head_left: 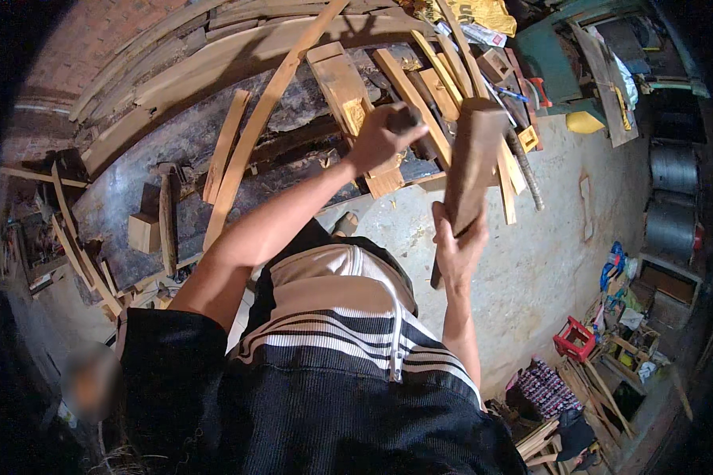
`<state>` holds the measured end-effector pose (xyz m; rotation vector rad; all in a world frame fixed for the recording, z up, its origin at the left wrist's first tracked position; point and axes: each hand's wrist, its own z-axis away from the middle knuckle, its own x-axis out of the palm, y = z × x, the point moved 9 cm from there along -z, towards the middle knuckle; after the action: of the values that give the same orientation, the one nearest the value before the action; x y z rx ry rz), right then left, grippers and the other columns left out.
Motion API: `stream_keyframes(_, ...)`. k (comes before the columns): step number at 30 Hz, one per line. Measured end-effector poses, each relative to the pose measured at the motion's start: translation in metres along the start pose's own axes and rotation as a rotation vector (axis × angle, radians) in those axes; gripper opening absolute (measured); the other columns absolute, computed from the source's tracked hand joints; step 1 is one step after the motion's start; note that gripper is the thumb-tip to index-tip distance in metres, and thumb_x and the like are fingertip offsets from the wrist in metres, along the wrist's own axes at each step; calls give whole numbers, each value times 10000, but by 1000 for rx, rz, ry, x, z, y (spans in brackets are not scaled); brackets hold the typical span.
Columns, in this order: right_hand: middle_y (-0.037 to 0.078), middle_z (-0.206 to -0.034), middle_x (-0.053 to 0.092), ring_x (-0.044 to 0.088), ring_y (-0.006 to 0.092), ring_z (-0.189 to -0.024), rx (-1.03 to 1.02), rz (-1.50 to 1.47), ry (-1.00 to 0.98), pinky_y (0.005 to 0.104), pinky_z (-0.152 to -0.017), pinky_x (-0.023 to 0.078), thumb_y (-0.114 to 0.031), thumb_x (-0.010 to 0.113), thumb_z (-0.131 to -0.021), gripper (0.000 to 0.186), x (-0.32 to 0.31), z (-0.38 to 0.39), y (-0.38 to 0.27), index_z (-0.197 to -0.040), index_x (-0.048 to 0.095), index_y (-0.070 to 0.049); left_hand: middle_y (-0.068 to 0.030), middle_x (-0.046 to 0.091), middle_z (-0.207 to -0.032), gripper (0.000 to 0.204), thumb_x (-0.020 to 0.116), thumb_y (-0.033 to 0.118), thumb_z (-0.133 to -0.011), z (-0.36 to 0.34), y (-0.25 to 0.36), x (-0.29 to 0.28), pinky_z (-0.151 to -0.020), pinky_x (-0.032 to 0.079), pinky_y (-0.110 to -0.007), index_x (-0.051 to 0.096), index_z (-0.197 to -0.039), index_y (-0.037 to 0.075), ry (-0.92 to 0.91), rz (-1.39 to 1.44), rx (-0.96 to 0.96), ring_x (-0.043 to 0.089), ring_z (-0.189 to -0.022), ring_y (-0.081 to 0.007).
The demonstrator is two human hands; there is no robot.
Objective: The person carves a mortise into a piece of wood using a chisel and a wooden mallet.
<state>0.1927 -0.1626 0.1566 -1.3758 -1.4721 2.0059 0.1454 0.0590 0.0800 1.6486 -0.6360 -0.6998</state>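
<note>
Lettering [456,12] on yellow sack [495,16], wooden block [474,158] in right hand [459,249]

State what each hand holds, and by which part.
Left hand: a dark round-ended object, just below its visible end; the rest hidden. Right hand: a brown wooden block, near the end closer to the body.

Brown wooden block [475,150], tilted, dark round handle [405,119]

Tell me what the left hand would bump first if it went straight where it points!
Probably the long wooden strip just past the left hand, though the hand may be high enough to clear it.
</note>
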Motion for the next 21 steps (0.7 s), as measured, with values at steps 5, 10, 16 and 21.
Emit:
stream_keyframes(5, 180, -729, 663, 678, 267, -686, -50, 146, -63, 392, -673, 532, -220, 801, -763, 527, 12, -4, -1, -1151, 534, 17, 9, 649, -739, 128, 768, 127, -818, 22, 15, 35, -646, 490, -271, 689, -892, 58, -118, 405, 183, 602, -723, -76)
stream_keyframes(10, 154, -678, 648, 649, 200, -632, 72, 57, -27, 366, -617, 524, -158, 779, -784, 471, -1, 6, 13, -1147, 540, 23, -72, 651, -789, 212, 761, 92, -688, 36, 4, 45, -670, 475, -341, 655, -867, 51, -122, -8, 295, 618, -717, -205)
stream_keyframes(16, 305, -729, 651, 665, 485, -772, -29, 244, -117, 449, -626, 528, -338, 779, -800, 494, 12, -4, 12, -1051, 556, 24, -90, 709, -793, 155, 755, 79, -728, 36, -3, 54, -667, 538, -335, 695, -871, 64, -104, 39, 49, 685, -716, -174)
stream_keyframes(21, 212, -643, 644, 687, 353, -615, 25, 124, -61, 412, -563, 512, -271, 777, -816, 420, -5, 3, 18, -997, 549, 32, -51, 708, -779, 236, 805, 255, -800, 0, 2, 11, -681, 540, -354, 699, -899, 69, 12, -43, -40, 661, -711, -178)
